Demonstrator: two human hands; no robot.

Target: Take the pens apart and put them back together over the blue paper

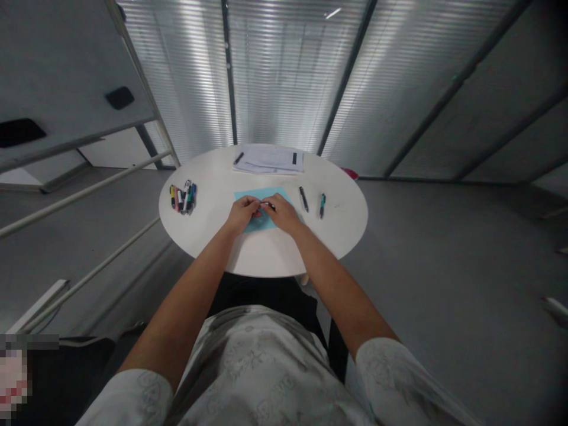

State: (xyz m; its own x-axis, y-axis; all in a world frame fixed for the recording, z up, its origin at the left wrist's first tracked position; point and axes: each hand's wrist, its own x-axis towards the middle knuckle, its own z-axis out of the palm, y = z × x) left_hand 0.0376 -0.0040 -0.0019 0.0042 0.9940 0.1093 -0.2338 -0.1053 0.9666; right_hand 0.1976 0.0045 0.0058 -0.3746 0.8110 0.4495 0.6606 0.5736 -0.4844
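Note:
Both of my hands are close together over a light blue sheet of paper (267, 222) lying on the white table. In my right hand (280, 212), closed fingers grip a slim dark pen-like piece (268, 205), its thin end pointing left. The fingers of my left hand (243, 212) are pinched together at that thin end; what exactly lies between them is too small to make out. A dark pen (303, 199) and a green-and-black pen (322, 205) lie to the right of the paper.
The round white table (208, 231) holds a cluster of several pens and markers (184, 197) on the left. A stack of white papers (268, 160) lies at the far side, with a dark pen (238, 158) and a small black object (294, 158) on it. A pale railing (89, 192) runs along the left.

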